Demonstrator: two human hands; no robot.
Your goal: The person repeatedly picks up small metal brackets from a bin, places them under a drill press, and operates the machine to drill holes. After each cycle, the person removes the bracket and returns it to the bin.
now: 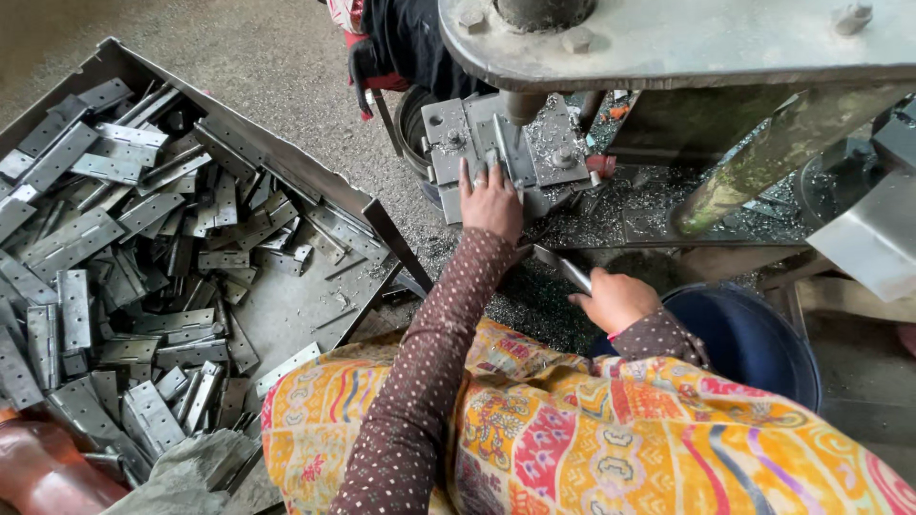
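Note:
My left hand rests flat on the grey metal jig under the drill bit of a drill press, fingers pressing a hinge plate there. My right hand is closed around one end of a flat metal hinge plate, held low to the right of the jig, above a dark blue bucket. Metal shavings cover the press table around the jig.
A large metal tray on my left holds several grey hinge plates. The press head hangs overhead. A person in dark clothes stands behind the press. A reddish-brown object sits at the bottom left.

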